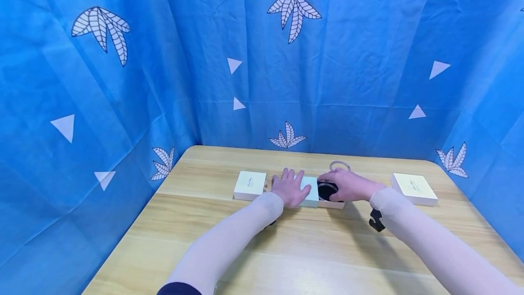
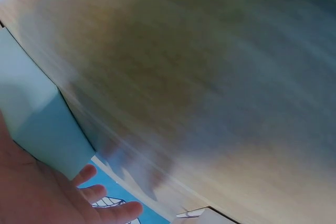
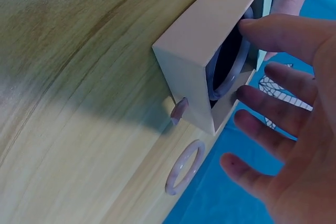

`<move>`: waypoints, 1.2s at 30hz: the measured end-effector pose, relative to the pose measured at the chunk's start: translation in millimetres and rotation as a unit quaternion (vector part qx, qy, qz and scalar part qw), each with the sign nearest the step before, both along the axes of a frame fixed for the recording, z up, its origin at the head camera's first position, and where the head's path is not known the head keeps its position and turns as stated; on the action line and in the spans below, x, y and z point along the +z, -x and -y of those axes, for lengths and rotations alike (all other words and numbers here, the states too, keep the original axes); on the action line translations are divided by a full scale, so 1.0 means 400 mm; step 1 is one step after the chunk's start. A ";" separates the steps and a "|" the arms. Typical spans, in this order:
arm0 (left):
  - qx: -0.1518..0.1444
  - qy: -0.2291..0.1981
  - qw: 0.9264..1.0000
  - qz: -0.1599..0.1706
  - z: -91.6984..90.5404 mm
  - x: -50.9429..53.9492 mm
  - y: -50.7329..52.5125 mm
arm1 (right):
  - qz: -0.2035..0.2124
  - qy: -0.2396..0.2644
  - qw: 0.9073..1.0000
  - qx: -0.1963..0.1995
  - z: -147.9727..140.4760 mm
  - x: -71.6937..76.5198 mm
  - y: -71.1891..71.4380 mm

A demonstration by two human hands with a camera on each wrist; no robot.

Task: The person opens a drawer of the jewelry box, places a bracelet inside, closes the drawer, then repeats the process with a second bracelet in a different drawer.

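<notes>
My left hand (image 1: 288, 190), fingers spread, rests on a pale green box sleeve (image 1: 309, 192). In the left wrist view the hand (image 2: 47, 195) lies beside the green sleeve (image 2: 39, 103). A pink drawer (image 3: 202, 32) sticks out of the sleeve's right side, holding a pale bangle (image 3: 236, 66) on a dark lining. My right hand (image 1: 350, 185) is over this drawer. In the right wrist view the right hand (image 3: 294, 114) has its thumb touching the bangle, with the other fingers loosely extended beside the drawer's edge.
A white box (image 1: 250, 185) stands left of my left hand, and a cream-topped box (image 1: 415, 188) lies at the right. Behind the drawer is another bangle (image 1: 340, 164); a small pinkish piece (image 3: 179, 110) sits against the drawer's end. A blue curtain (image 1: 348, 58) surrounds the wooden table (image 1: 176, 226).
</notes>
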State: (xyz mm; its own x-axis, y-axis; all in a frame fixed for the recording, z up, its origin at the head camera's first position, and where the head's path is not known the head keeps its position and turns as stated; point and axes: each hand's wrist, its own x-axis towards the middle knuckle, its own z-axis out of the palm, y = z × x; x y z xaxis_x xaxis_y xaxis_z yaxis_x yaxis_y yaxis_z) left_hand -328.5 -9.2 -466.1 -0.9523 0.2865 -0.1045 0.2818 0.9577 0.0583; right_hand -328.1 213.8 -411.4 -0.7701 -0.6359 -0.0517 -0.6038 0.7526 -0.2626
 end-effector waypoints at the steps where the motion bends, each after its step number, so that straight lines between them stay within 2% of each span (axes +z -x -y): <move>1: -0.001 0.000 1.000 0.000 0.001 0.000 -0.002 | -0.002 0.001 1.000 0.000 -0.001 -0.001 0.000; 8: 0.003 -0.009 1.000 0.002 0.005 -0.002 -0.006 | -0.014 0.009 1.000 -0.007 -0.010 0.001 -0.013; 15: 0.005 -0.015 1.000 -0.004 0.008 -0.004 -0.015 | 0.004 0.016 1.000 -0.027 -0.037 0.001 -0.027; 24: 0.004 -0.005 1.000 -0.003 0.003 -0.012 -0.007 | 0.001 0.035 0.999 -0.027 -0.081 -0.011 -0.036; 36: -0.001 -0.006 1.000 -0.007 0.002 -0.008 0.000 | 0.028 0.055 0.997 -0.037 -0.112 -0.020 -0.048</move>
